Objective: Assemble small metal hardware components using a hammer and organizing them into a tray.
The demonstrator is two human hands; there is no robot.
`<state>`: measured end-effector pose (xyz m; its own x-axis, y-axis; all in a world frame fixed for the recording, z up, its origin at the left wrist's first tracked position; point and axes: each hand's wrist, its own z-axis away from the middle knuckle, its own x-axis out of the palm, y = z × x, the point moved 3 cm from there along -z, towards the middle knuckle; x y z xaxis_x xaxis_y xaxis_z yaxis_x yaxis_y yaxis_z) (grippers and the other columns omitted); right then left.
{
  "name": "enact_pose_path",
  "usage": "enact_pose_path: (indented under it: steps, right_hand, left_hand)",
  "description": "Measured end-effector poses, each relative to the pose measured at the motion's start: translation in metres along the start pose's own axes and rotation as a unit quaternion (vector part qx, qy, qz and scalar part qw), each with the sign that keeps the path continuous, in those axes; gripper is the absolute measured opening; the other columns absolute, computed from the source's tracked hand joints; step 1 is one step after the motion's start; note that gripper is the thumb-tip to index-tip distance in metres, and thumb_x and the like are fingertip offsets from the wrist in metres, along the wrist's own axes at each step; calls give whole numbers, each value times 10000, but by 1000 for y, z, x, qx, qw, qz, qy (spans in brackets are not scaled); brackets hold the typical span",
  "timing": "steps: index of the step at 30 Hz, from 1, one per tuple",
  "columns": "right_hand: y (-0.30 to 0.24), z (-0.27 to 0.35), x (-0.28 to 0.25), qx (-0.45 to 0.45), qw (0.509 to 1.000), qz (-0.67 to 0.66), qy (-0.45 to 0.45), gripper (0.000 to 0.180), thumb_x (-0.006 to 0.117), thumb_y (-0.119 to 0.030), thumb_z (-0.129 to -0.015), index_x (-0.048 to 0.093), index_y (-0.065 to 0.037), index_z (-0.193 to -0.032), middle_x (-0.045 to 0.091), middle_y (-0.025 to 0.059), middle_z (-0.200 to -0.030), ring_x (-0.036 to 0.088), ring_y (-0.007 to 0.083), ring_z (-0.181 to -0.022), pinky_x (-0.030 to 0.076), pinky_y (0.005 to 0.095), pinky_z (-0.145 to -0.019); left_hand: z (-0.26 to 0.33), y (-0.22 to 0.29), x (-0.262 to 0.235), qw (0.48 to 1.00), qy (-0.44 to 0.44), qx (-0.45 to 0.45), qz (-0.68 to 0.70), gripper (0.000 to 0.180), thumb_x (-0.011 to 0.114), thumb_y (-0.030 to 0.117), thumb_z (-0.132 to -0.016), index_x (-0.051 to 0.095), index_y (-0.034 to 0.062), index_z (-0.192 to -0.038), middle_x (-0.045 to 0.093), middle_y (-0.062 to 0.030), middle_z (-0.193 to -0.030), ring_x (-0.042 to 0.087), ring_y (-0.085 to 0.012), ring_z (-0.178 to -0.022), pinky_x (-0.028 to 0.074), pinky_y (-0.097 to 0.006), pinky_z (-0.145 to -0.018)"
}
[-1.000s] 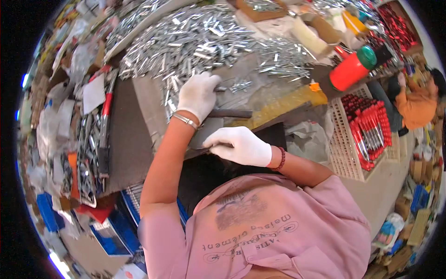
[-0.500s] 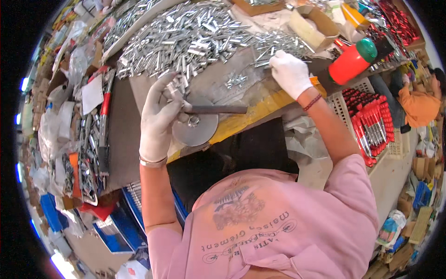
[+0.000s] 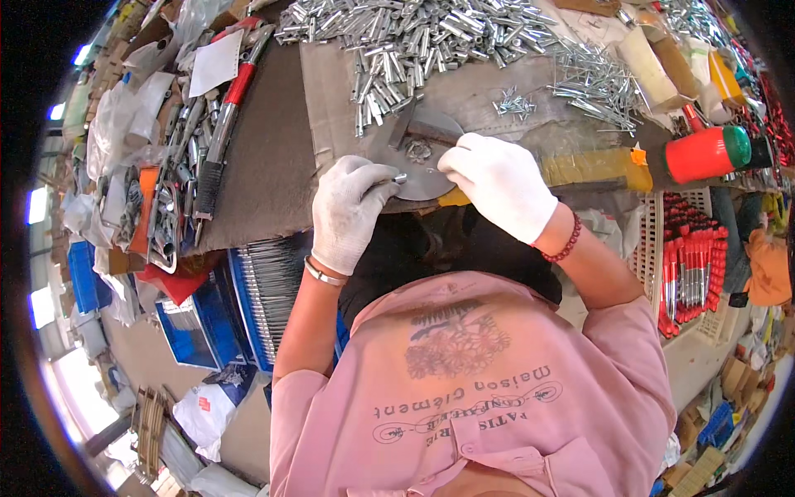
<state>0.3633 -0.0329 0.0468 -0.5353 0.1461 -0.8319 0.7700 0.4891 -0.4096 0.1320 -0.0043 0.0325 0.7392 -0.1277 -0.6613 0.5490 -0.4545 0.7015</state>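
My left hand (image 3: 352, 211), in a white knit glove, pinches a small shiny metal tube (image 3: 400, 178) between thumb and fingers, its end poking out toward the right. Facing it, my right hand (image 3: 501, 182), also gloved, has thumb and fingers pressed together; what they hold, if anything, is hidden. Both hands are over the near edge of a grey round plate (image 3: 422, 184) on the bench. A dark bar (image 3: 402, 124) rests at the plate's far side. Beyond lies a heap of short metal tubes (image 3: 439, 37).
Thin metal pins (image 3: 596, 87) and a small cluster of metal pieces (image 3: 513, 104) lie to the right. A red bottle with a green cap (image 3: 704, 155) lies at the bench's right. Tools (image 3: 219, 149) crowd the left side. Red-handled tools (image 3: 691, 265) fill a crate at right.
My right hand has come from the pins down to the plate, near my left hand. My left hand has let go of the dark bar and moved nearer me. The view has shifted.
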Motion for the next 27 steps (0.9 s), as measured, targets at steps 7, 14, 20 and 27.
enact_pose_path:
  steps: [7, 14, 20, 27]
  right_hand:
    - [-1, -9, 18, 0, 1000, -8, -20, 34, 709, -123, -872, 717, -136, -902, 627, 53, -898, 682, 275, -858, 568, 385, -754]
    - [-3, -13, 19, -37, 999, 16, -27, 30, 712, -128, -865, 715, -131, -894, 603, 52, -892, 676, 269, -857, 570, 381, -751]
    - [-3, -14, 21, -50, 998, 19, -34, 32, 707, -125, -864, 710, -127, -895, 597, 50, -892, 671, 269, -849, 569, 385, -740]
    - [-6, -9, 23, -74, 997, 14, -18, 67, 712, -134, -857, 702, -143, -923, 584, 57, -903, 664, 267, -872, 563, 404, -726]
  left_hand:
    - [-3, -2, 0, 999, 7, 0, 41, 171, 826, 58, -817, 783, 59, -983, 674, -122, -927, 683, -311, -873, 540, -386, -763]
    - [-4, -2, 0, 1000, -2, -3, 20, 183, 828, 48, -801, 776, 66, -975, 671, -128, -931, 681, -322, -887, 540, -396, -771]
    - [-1, -6, 6, 997, 11, -12, 72, 182, 827, 35, -790, 777, 69, -962, 673, -125, -924, 678, -325, -892, 538, -404, -784]
    - [-3, 2, 7, 998, 12, 0, 63, 149, 847, 22, -774, 781, 64, -901, 673, -113, -877, 664, -304, -865, 520, -389, -759]
